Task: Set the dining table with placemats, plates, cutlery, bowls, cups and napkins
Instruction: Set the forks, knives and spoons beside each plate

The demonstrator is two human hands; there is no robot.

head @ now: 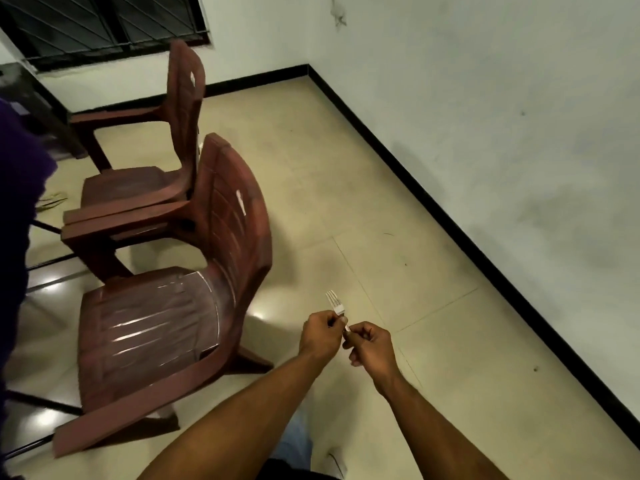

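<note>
A silver fork [335, 302] is held in front of me over the tiled floor, its tines pointing up and away. My left hand [320, 336] pinches the fork just below the tines. My right hand [370, 344] grips the handle lower down, and most of the handle is hidden inside the two hands. No plates, bowls, cups, napkins or placemats show in this view.
Two brown plastic chairs stand to my left, the near chair [166, 317] and the far chair [152, 168]. A dark table edge [20, 84] shows at the far left under a barred window [104, 22]. A white wall [502, 133] with black skirting runs along the right.
</note>
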